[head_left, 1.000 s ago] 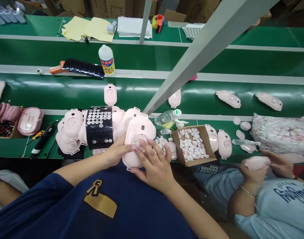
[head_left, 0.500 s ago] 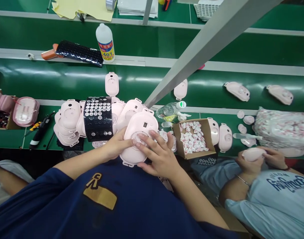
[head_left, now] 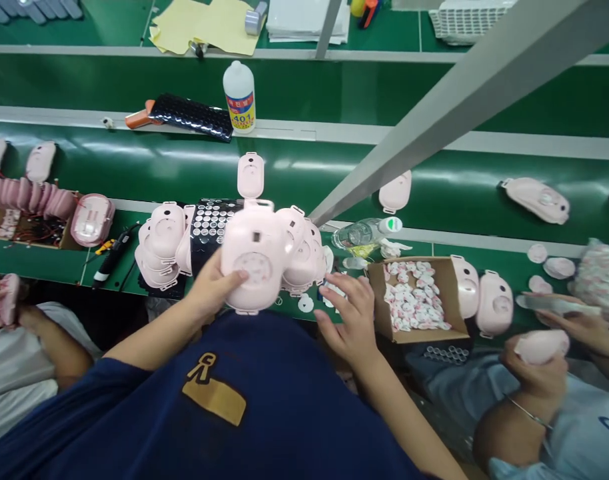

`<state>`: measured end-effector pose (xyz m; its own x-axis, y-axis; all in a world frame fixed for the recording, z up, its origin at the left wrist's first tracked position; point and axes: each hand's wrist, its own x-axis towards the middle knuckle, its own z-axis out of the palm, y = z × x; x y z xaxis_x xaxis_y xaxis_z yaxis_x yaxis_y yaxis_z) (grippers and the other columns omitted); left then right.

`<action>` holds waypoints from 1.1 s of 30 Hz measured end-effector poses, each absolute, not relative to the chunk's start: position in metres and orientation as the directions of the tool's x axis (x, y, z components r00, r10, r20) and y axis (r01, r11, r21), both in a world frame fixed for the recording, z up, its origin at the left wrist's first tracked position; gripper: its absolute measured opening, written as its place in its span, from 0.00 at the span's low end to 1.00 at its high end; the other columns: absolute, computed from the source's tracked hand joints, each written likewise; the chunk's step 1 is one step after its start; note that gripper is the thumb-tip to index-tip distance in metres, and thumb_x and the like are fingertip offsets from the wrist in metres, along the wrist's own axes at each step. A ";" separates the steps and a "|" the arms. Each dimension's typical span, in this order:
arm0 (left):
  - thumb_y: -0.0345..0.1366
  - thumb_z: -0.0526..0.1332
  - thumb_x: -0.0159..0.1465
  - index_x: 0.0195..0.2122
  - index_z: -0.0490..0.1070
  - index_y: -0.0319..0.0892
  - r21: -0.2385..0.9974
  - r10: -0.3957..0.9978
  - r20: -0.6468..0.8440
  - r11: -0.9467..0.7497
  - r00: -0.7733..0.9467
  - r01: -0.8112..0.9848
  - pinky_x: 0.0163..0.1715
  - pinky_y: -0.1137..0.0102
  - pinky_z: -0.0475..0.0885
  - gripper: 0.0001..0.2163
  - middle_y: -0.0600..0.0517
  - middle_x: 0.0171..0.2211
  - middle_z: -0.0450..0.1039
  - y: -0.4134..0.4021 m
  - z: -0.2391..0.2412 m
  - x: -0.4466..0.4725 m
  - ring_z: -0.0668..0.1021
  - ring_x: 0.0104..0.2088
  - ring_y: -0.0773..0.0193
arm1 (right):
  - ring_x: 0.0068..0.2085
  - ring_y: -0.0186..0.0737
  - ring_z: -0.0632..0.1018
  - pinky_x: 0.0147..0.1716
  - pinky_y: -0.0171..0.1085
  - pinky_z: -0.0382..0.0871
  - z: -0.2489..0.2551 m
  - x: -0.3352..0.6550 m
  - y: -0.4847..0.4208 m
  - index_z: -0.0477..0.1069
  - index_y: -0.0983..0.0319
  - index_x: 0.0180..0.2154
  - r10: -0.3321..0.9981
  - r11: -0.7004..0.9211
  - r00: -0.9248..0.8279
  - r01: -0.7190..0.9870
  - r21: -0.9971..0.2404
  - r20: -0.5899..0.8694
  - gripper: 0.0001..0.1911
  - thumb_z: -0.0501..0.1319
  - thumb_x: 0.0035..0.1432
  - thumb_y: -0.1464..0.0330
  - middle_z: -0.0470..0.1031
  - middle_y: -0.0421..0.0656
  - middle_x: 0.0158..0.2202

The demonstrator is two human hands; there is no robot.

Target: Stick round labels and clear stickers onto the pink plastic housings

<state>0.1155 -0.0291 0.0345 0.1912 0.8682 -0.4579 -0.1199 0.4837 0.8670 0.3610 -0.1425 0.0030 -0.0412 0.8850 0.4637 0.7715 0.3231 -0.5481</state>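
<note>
The open brown cardboard box (head_left: 379, 313) stands on the green table at 3 o'clock from the work, and it is filled in one loose layer with small white and pink pieces (head_left: 417, 297). At 12 o'clock from this box a clear plastic bottle (head_left: 362, 232) lies on its side, with its cap turned toward 3 o'clock; what it contains I cannot tell. Far at 12 o'clock a white plastic bottle with a "401" label (head_left: 239, 97) stands upright. The rounded pink plastic shell (head_left: 254, 257) is lifted above the table edge, in front of a pile of similar pink shells (head_left: 159, 243) and a black sheet of round white stickers (head_left: 212, 227). Its long axis runs from 6 to 12 o'clock, the small loop is at 12 o'clock, and the face with the round disc looks toward the camera. The left hand (head_left: 209, 290) holds it from 8 o'clock, with the thumb on the front face and the other fingers hidden behind. The right hand (head_left: 352, 317) is at 4 o'clock from the shell and grips nothing; its fingers (head_left: 334, 288) are spread loosely above small white round discs (head_left: 305, 304).
</note>
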 end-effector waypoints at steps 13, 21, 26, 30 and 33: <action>0.33 0.76 0.37 0.42 0.77 0.41 0.899 0.858 -0.434 0.392 -0.275 -0.197 0.37 0.66 0.81 0.28 0.48 0.39 0.82 0.001 0.033 0.011 0.83 0.36 0.56 | 0.47 0.48 0.78 0.48 0.44 0.71 -0.035 0.392 -0.102 0.77 0.61 0.48 0.931 -0.366 0.334 0.853 -0.373 -0.150 0.17 0.52 0.66 0.65 0.80 0.51 0.47; 0.36 0.74 0.43 0.46 0.76 0.42 0.840 0.848 -0.528 0.529 0.045 -0.123 0.41 0.58 0.82 0.27 0.48 0.39 0.82 0.011 0.031 0.056 0.83 0.38 0.50 | 0.42 0.42 0.81 0.42 0.35 0.71 -0.086 0.372 -0.161 0.82 0.57 0.39 0.730 -0.566 0.351 0.791 -0.231 -0.587 0.10 0.65 0.55 0.72 0.82 0.44 0.41; 0.39 0.74 0.46 0.56 0.70 0.42 0.791 0.768 -0.588 0.612 0.255 -0.021 0.43 0.57 0.81 0.34 0.44 0.43 0.81 0.006 0.032 0.087 0.82 0.43 0.46 | 0.51 0.49 0.78 0.51 0.45 0.71 -0.103 0.331 -0.166 0.76 0.64 0.51 0.815 -0.556 0.360 0.707 -0.437 -0.454 0.16 0.59 0.63 0.70 0.77 0.55 0.53; 0.42 0.76 0.49 0.59 0.67 0.43 0.785 0.715 -0.577 0.618 0.395 0.029 0.50 0.58 0.77 0.36 0.43 0.50 0.79 -0.007 0.025 0.107 0.80 0.50 0.48 | 0.48 0.45 0.80 0.50 0.45 0.74 -0.077 0.319 -0.169 0.75 0.62 0.50 0.902 -0.431 0.307 0.583 -0.689 -0.304 0.20 0.50 0.70 0.60 0.79 0.52 0.47; 0.45 0.74 0.53 0.61 0.66 0.43 0.791 0.642 -0.535 0.609 0.549 0.058 0.56 0.56 0.72 0.36 0.42 0.56 0.74 -0.024 0.012 0.128 0.75 0.57 0.48 | 0.49 0.42 0.81 0.47 0.42 0.77 -0.057 0.307 -0.174 0.64 0.58 0.63 0.962 -0.235 0.202 0.275 -0.932 -0.183 0.30 0.53 0.68 0.49 0.77 0.50 0.54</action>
<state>0.1284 -0.0242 0.0122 0.5494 0.6421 -0.5347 0.0578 0.6092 0.7909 0.3071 -0.1743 -0.0575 0.2020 0.9621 -0.1830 0.2750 -0.2351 -0.9323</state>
